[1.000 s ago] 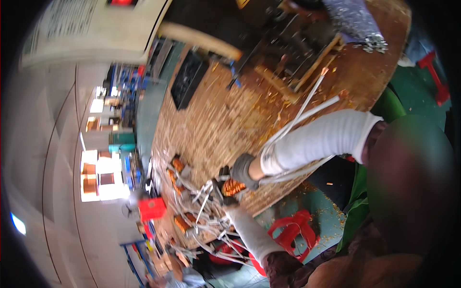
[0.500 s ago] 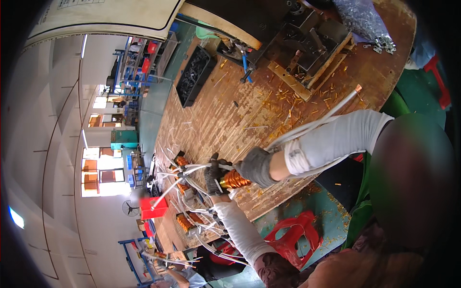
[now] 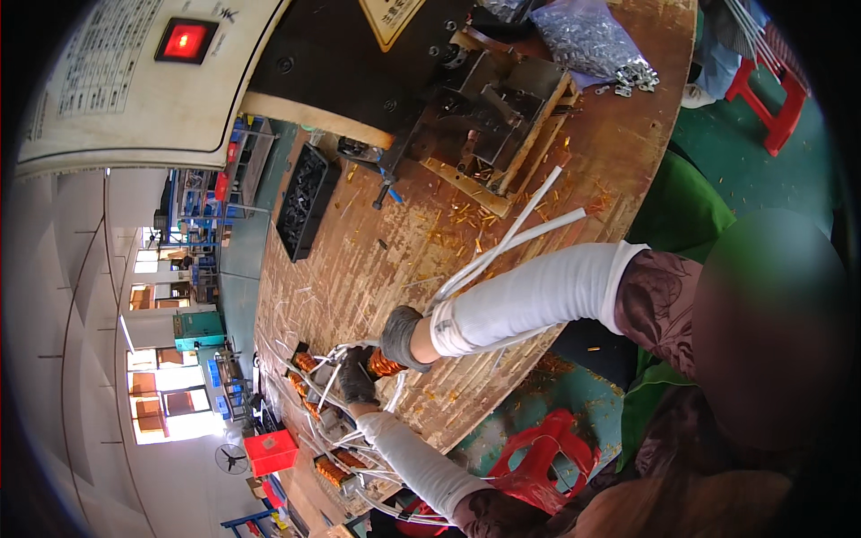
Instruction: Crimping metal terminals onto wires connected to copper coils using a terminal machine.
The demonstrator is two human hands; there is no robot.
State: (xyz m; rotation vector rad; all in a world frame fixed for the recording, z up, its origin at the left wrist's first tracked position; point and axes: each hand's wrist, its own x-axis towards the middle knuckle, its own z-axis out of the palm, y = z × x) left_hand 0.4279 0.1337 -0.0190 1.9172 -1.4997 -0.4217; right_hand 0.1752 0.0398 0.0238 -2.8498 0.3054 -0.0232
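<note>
A copper-wound coil (image 3: 384, 363) with long white-sleeved leads sits between my two gloved hands, low over the wooden table. My left hand (image 3: 357, 377), in a dark glove, is closed at the coil's left end. From the other side, my right hand (image 3: 405, 339), in a grey glove, wraps round it; its fingers partly hide the winding. Two of the white leads (image 3: 511, 240) run back along my right forearm, their ends pointing toward the press. Just past my left hand lie more copper coils (image 3: 305, 361) among tangled white leads.
A dark press fixture (image 3: 502, 117) stands on the worn table (image 3: 359, 269), with brass-coloured scraps (image 3: 471, 215) around it. Nearby are a black bin (image 3: 305, 202) of small dark parts and a bag of metal terminals (image 3: 587, 40). A red stool (image 3: 543, 457) stands below the table edge.
The view has swung, bringing the machine's lit red switch into sight. Both hands have moved the coil somewhat closer to the other coils. Two lead ends now show spread apart beside my right forearm.
</note>
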